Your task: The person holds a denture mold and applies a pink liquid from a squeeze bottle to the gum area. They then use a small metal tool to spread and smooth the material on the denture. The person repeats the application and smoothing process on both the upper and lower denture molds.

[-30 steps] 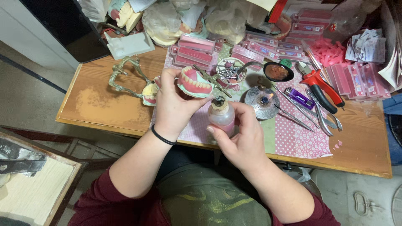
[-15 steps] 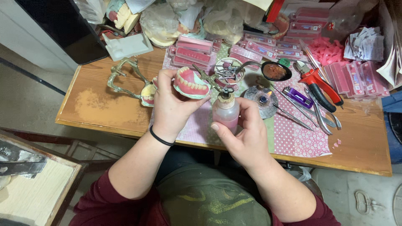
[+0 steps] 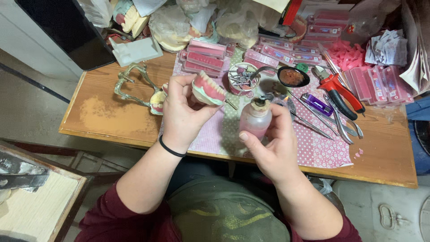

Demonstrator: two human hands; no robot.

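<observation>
Left hand (image 3: 181, 112): I have it above the table's near-left part, closed around the denture model (image 3: 208, 88), which sits at the fingertips, just left of the bottle.
Right hand (image 3: 273, 143): I have it near the table's front edge, wrapped around the bottle (image 3: 254, 120), which stands upright.
Mat (image 3: 313, 148): on the wooden table (image 3: 103, 116), under both hands.
Metal frame (image 3: 130, 85): on the table, left of my left hand.
Small tin of tools (image 3: 242, 78): behind the bottle.
Ladle (image 3: 291, 76): right of the tin.
Lighter (image 3: 317, 104): right of the bottle, with pliers (image 3: 340, 92) further right.
Tooth trays (image 3: 204, 56): behind the mat.
</observation>
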